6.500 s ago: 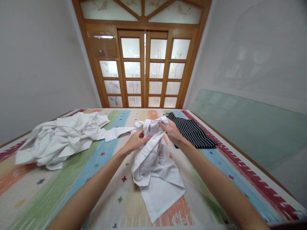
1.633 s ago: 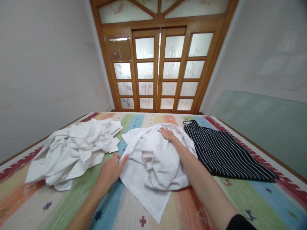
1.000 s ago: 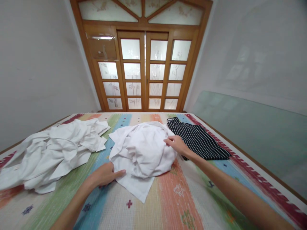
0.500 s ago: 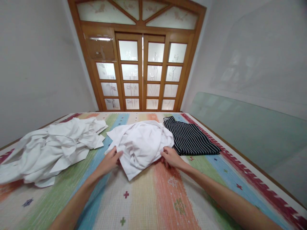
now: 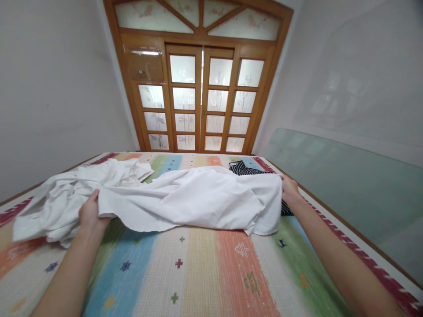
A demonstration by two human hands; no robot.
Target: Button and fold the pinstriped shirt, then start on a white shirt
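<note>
A white cloth garment (image 5: pixel 201 198) stretches across the middle in the head view, its exact kind hard to tell from its folds. My left hand (image 5: pixel 93 212) is closed on its left end, in front of a crumpled pile of white clothes (image 5: pixel 59 193). At the opposite end, my right hand (image 5: pixel 290 190) pinches the upper right corner. The cloth hangs loosely between both hands, its lower edge close to the striped cover. Behind its right part lies a black garment with white stripes (image 5: pixel 243 168), mostly hidden.
A multicoloured striped cover (image 5: pixel 198 273) spreads over the surface beneath. Along the right side stands a pale green panel (image 5: pixel 330 163) against the wall. Wooden doors with glass panes (image 5: pixel 200 97) close off the far end.
Both hands have moved apart, left hand leftward and right hand rightward and up. The bunched white garment is now drawn out wide, covering most of the black striped one.
</note>
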